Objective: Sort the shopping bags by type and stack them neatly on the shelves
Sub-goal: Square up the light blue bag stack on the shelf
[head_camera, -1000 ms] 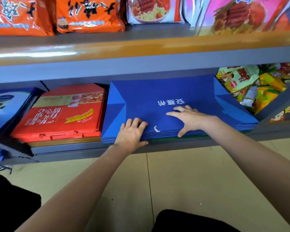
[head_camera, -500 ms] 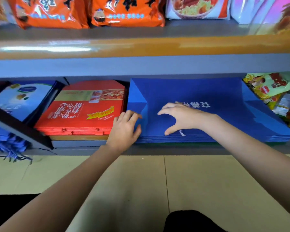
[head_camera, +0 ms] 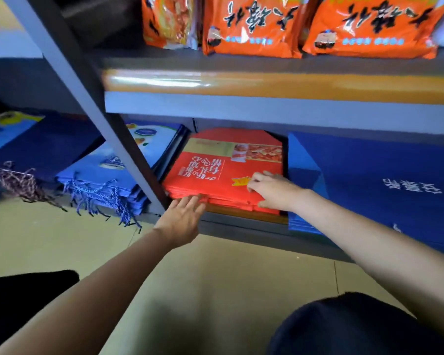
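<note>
A stack of flat red shopping bags [head_camera: 215,172] lies on the bottom shelf [head_camera: 241,228]. My left hand [head_camera: 182,219] has straight fingers against the stack's front left edge. My right hand [head_camera: 272,189] rests on the top red bag near its right front corner, fingers bent and touching the surface. To the right lies a stack of plain dark blue bags [head_camera: 385,180] with white lettering. Left of the grey upright sits a stack of light blue printed bags [head_camera: 108,165] with blue rope handles hanging off the front.
A slanted grey shelf upright [head_camera: 87,103] crosses in front of the light blue stack. More blue bags [head_camera: 23,144] with dark cords lie far left. Orange snack packets [head_camera: 251,24] fill the upper shelf. Beige floor tiles [head_camera: 215,290] and my dark-clothed knees are below.
Both hands left the dark blue stack and moved left onto the red stack. The view swung left, bringing the light blue bags and the upright into sight.
</note>
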A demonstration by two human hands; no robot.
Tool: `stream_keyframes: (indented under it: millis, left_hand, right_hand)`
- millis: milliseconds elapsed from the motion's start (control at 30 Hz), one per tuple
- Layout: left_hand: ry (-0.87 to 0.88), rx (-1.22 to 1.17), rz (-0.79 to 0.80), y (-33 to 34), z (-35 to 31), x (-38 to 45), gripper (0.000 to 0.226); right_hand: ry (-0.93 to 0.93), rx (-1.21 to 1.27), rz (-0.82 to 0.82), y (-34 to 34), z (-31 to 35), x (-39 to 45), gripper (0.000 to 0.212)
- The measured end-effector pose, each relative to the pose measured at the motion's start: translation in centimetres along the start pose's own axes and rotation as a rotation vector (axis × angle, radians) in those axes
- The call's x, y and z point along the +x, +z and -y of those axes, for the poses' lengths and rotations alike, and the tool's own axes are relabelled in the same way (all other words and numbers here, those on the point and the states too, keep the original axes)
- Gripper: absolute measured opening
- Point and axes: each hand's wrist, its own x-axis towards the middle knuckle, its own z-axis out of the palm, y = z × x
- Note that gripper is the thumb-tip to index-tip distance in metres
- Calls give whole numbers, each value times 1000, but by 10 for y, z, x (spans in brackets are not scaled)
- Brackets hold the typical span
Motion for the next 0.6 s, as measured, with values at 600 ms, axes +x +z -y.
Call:
stream_keyframes:
  millis: [600]
  left_hand:
    - [-43, -268, -477, 54, 271, -61, 32]
  right_hand:
    - [-361, 42, -3, -55, 238, 108, 48]
